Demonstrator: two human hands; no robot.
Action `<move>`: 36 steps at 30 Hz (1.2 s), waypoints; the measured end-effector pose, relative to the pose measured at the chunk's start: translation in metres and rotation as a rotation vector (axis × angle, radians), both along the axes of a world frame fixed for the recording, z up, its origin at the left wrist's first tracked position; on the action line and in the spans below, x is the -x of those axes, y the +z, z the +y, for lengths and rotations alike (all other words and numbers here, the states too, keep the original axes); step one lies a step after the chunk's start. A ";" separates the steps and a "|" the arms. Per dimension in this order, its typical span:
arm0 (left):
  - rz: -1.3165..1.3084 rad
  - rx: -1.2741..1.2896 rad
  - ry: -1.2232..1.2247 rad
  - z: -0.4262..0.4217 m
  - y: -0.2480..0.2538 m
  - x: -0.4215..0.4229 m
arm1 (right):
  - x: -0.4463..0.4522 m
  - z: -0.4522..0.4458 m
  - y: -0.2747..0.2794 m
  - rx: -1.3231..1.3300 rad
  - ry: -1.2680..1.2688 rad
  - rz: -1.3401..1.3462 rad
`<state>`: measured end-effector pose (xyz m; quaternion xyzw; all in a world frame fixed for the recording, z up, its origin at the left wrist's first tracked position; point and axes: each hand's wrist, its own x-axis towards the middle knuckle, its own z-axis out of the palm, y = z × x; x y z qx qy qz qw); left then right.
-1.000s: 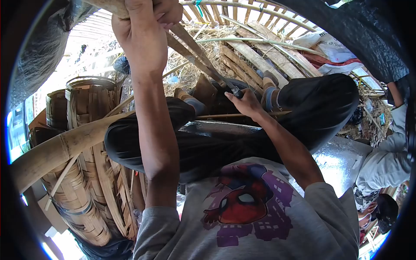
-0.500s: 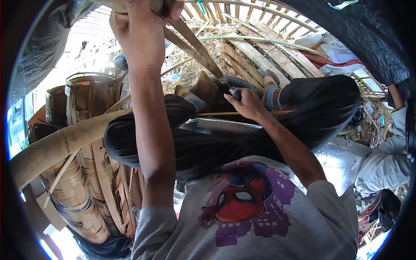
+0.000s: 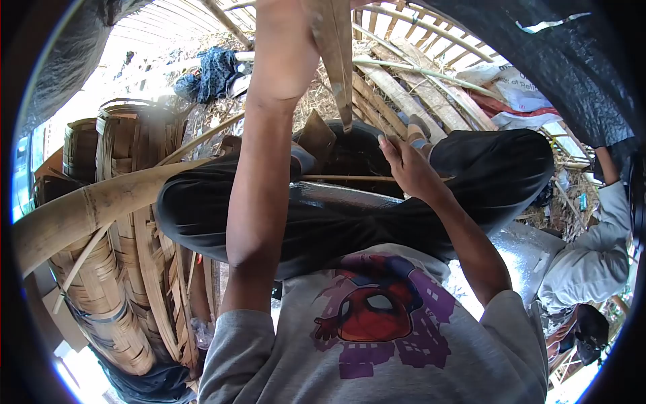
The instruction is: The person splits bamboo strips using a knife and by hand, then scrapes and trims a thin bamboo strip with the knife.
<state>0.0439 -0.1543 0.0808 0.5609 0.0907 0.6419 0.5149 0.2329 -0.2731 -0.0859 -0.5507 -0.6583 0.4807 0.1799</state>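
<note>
Nearest, a grey shirt [image 3: 397, 377] with a red and purple print was seen, with black trousers [image 3: 498, 161] past it, knees bent and spread apart. Left arm was raised, elbow nearly straight. Strip [image 3: 336, 60] was held in left hand [image 3: 286, 54] at the top edge. Left grip: closed on strip, fingers mostly cropped by the frame; tightness could not be told. Strip was pointed down, its narrow end just above and left of right hand [image 3: 408, 165], apart from it. Right grip: fingers partly curled, thumb set forward; whether anything was gripped could not be told.

Below strip, a black tub [image 3: 367, 141] was placed between the feet, with a brown wedge [image 3: 316, 138] at its left. A thin stick [image 3: 350, 178] was laid across on the near side of the tub, and a shiny sheet [image 3: 346, 195] was seen just nearer.

At left, a thick pole [image 3: 101, 209] was run past the knee, over woven rolls [image 3: 138, 148]. At right, another person was seen, in a grey sleeve [image 3: 585, 262].

Farther out, planks [image 3: 397, 91] were laid on straw, with a blue cloth [image 3: 219, 74] at left and a printed sack [image 3: 528, 91] at right. A slatted fence [image 3: 431, 27] was seen farthest off.
</note>
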 end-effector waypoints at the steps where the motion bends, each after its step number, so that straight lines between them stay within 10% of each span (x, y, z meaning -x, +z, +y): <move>1: -0.098 0.000 -0.112 0.000 -0.004 0.003 | -0.005 0.004 0.002 -0.011 0.005 -0.009; 6: 1.119 0.330 0.566 0.046 -0.124 0.039 | -0.023 0.037 0.011 0.037 0.126 -0.121; 10: 1.721 -0.341 0.696 0.031 -0.183 0.028 | -0.026 0.062 0.019 0.071 0.088 -0.183; 20: 1.264 -0.021 0.595 0.057 -0.099 0.001 | -0.037 0.067 0.007 -0.012 0.114 -0.297; 23: 1.458 0.052 0.676 0.041 -0.237 0.003 | -0.036 0.067 0.009 -0.088 0.067 -0.310; 28: 1.398 0.019 0.505 0.051 -0.183 0.009 | -0.031 0.071 0.017 -0.075 0.071 -0.431; 33: 1.257 -0.263 0.837 0.068 -0.116 0.017 | -0.030 0.069 0.010 -0.047 0.096 -0.379; 36: 1.273 -0.059 0.696 0.055 -0.155 0.010 | -0.031 0.070 0.002 0.035 0.056 -0.396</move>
